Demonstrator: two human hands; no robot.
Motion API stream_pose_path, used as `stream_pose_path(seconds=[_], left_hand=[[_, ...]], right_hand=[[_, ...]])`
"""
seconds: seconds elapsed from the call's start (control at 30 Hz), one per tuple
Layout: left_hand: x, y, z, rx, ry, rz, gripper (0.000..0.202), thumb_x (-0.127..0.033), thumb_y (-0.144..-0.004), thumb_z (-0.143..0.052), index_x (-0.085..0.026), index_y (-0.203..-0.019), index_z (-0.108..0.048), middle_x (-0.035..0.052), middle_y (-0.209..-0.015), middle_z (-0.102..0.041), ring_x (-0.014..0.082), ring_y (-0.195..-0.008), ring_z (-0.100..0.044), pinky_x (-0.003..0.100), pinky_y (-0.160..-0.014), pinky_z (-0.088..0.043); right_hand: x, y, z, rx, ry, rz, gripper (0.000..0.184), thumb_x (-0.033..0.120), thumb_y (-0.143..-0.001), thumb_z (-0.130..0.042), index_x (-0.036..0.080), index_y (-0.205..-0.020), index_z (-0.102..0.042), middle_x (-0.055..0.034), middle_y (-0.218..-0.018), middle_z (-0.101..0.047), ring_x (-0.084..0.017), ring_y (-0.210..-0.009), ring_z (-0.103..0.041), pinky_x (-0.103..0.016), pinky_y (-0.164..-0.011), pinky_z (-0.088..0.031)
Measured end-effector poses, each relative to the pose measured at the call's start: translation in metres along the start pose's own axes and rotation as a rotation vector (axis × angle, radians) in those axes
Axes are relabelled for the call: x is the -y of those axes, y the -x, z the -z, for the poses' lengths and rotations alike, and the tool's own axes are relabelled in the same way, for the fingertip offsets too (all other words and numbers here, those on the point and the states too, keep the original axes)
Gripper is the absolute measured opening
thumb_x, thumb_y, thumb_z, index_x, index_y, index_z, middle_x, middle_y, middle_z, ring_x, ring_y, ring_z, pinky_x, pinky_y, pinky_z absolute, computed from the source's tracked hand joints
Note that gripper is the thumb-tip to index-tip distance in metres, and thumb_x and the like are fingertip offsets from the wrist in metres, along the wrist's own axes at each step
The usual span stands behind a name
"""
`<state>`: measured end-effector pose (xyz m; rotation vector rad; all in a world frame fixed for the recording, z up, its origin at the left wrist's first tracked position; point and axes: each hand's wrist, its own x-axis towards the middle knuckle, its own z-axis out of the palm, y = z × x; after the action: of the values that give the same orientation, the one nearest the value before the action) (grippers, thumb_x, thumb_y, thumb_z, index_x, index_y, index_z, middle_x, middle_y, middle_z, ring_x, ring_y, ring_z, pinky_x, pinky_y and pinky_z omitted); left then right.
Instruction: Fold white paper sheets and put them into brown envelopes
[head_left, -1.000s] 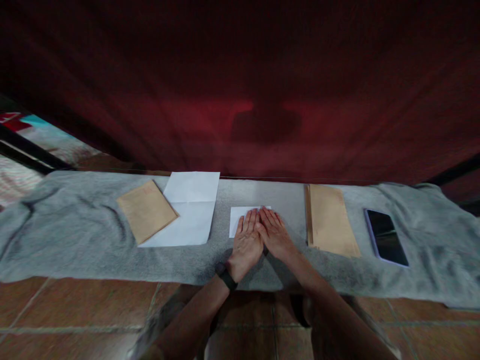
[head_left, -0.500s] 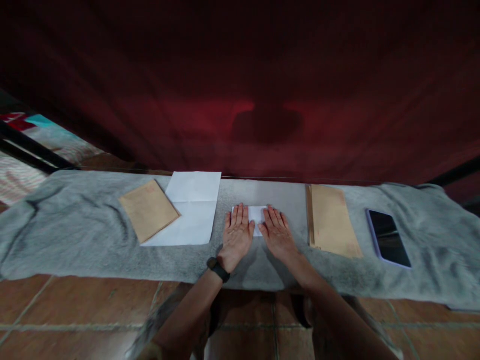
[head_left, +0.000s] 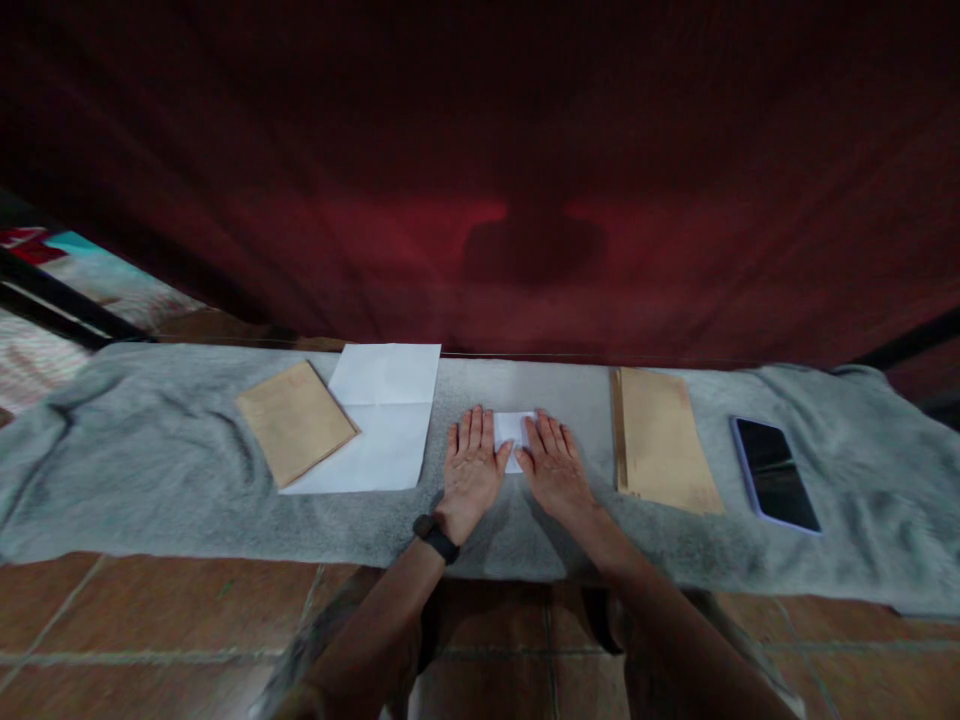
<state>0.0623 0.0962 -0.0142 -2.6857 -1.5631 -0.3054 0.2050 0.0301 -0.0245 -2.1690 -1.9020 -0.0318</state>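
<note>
At frame centre, our left hand [head_left: 471, 472] and right hand [head_left: 556, 472] lie flat and unclenched, pressing a folded paper [head_left: 514, 428] onto a grey cloth [head_left: 150, 470]. The paper looks light, thin and easily creased, and is best pinched by an edge.

i see the cloth [head_left: 150, 460] spread across my view, the curtain [head_left: 480, 150] behind it at twelve o'clock. my left hand [head_left: 471, 470] and right hand [head_left: 555, 468] lie flat, side by side, on the paper [head_left: 512, 430] at mid-cloth. at nine o'clock from the paper lies the sheet [head_left: 382, 420], an envelope [head_left: 294, 420] overlapping its left edge. at three o'clock lies the stack [head_left: 660, 440], with the phone [head_left: 774, 472] beyond it, apart.
</note>
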Motion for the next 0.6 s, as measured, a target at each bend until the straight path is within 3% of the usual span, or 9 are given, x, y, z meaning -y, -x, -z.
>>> stream_pose_path(seconds=[0.6], left_hand=[[0.0013,0.0005,0.0034,0.0,0.0,0.003,0.065,-0.051,-0.102,-0.028,-0.01,-0.152,-0.036,0.0155,-0.16,-0.033,0.029,-0.149,-0.028,0.049,-0.121,-0.025]], right_hand=[[-0.0051,0.0051,0.0001,-0.034,0.006,0.022,0.058,0.041,-0.104,-0.033,0.01,-0.153,-0.036,-0.0157,-0.16,-0.032,-0.029,-0.146,-0.034,-0.049,-0.12,-0.024]])
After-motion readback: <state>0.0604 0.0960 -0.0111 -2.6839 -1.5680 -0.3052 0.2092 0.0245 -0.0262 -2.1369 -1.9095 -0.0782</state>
